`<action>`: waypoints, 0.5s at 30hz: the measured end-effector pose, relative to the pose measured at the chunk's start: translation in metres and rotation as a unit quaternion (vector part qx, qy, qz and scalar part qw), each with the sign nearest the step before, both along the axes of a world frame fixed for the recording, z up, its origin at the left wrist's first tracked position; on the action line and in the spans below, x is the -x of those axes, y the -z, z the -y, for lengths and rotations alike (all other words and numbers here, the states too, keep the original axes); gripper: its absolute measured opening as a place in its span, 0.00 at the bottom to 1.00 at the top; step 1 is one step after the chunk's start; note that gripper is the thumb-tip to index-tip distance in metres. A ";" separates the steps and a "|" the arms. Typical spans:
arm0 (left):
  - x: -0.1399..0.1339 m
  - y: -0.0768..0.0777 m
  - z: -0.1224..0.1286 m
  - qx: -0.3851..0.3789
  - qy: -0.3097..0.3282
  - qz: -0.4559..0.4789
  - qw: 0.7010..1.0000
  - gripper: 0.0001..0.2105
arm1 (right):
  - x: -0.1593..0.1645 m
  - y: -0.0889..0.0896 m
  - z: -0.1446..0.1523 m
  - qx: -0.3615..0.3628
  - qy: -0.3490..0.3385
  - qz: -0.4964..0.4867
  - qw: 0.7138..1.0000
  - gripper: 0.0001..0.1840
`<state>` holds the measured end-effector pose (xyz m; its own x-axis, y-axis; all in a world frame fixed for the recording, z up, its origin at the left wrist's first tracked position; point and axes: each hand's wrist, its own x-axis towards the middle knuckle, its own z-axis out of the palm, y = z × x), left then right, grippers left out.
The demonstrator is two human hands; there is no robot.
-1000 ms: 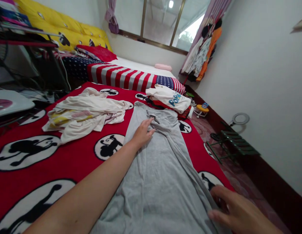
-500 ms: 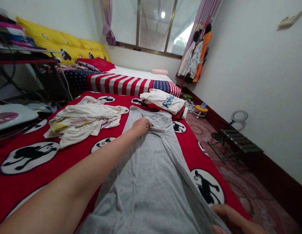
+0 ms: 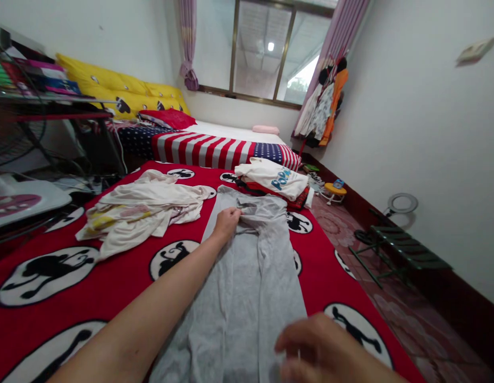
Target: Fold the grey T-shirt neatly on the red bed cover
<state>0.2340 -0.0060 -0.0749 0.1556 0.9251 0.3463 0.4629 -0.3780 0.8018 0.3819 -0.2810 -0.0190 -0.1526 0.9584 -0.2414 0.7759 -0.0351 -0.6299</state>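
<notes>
A grey garment (image 3: 247,282) lies lengthwise on a red blanket (image 3: 123,266) printed with black mouse figures. My left hand (image 3: 226,221) is stretched out to the garment's far end and pinches the cloth near its collar. My right hand (image 3: 322,351) is low at the near right, blurred, fingers curled on the garment's right edge, which is folded in over the middle. A heap of cream and yellow clothes (image 3: 139,207) lies left of the grey garment. A white shirt with blue letters (image 3: 274,178) rests on a red folded piece beyond it.
A striped and starred bedspread (image 3: 215,149) covers the bed behind, with yellow cushions (image 3: 111,88) against the wall. A dark rack (image 3: 51,106) stands at the left. A green folding stool (image 3: 394,244) and a small yellow toy (image 3: 334,189) are on the floor at right.
My left hand closed on the cloth near the collar. My right hand moved left and brought the garment's right edge in over the middle, so the garment looks narrower.
</notes>
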 end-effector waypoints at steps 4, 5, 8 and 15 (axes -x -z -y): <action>-0.005 0.009 0.006 -0.001 0.001 0.034 0.999 0.09 | -0.041 -0.007 -0.120 -0.173 0.067 0.006 0.983 0.12; -0.006 0.010 0.006 -0.003 0.004 0.037 0.999 0.06 | -0.052 -0.005 -0.152 -0.204 0.100 0.017 0.974 0.12; -0.006 0.012 0.006 -0.024 0.015 0.034 0.999 0.13 | -0.076 0.007 -0.233 -0.256 0.182 0.077 0.946 0.15; -0.008 0.021 0.009 -0.100 0.060 -0.076 0.990 0.21 | -0.099 0.021 -0.308 -0.279 0.254 0.161 0.912 0.10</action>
